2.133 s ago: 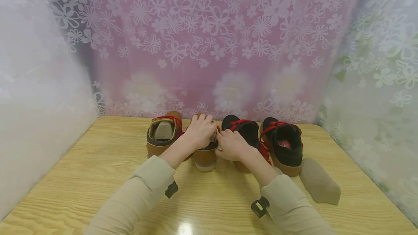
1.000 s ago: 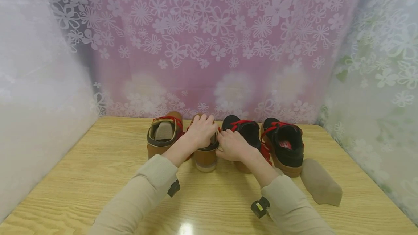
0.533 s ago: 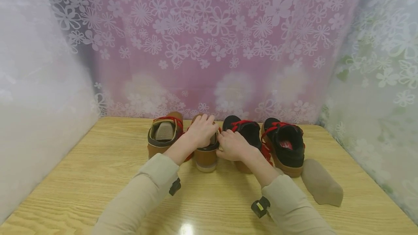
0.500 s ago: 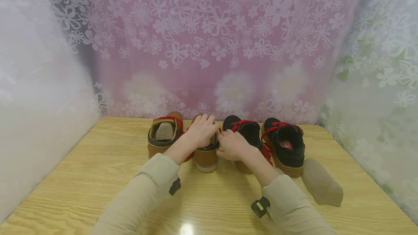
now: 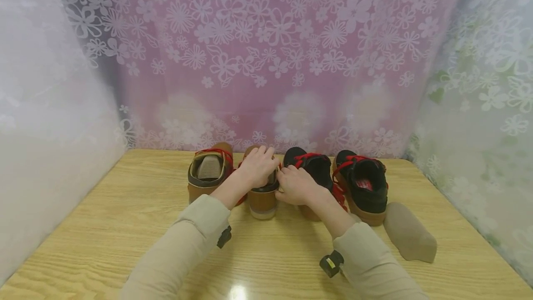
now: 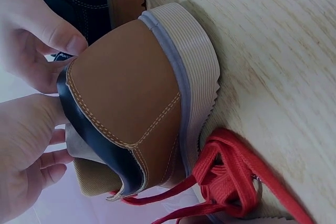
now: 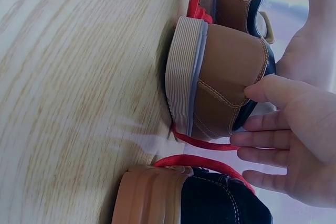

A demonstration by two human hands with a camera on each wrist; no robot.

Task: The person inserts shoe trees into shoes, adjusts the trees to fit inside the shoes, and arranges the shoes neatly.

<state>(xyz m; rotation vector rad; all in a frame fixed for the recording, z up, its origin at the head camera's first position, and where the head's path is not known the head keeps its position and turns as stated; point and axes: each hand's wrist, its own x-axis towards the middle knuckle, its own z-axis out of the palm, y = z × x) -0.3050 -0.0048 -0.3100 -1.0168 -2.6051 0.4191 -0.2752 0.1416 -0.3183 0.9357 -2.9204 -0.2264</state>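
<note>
So both hands are on a brown leather shoe with a black collar and ribbed off-white sole (image 5: 263, 203), 2nd from the left in a row of 4 on the pale wood-grain table (image 5: 83, 230); the right hand (image 5: 297, 185) has its thumb outside the collar and its forefinger at the inner edge, so it's pinching the rim; the left hand (image 5: 257, 166) reaches into the opening beside a smooth grey insert (image 6: 81, 146), but its hold is half hidden, so I can't tell if it's grasping or just pushing; my guess is the step in hand is seating that insert, since the matching brown shoe on the far left (image 5: 201, 192) has a rounded beige insert (image 5: 209, 168) inside; the next move probably calls for holding the collar back while pressing toward the toe; a loose taupe insert (image 5: 410, 233) lies near the rightmost black shoe (image 5: 374, 198).
</note>
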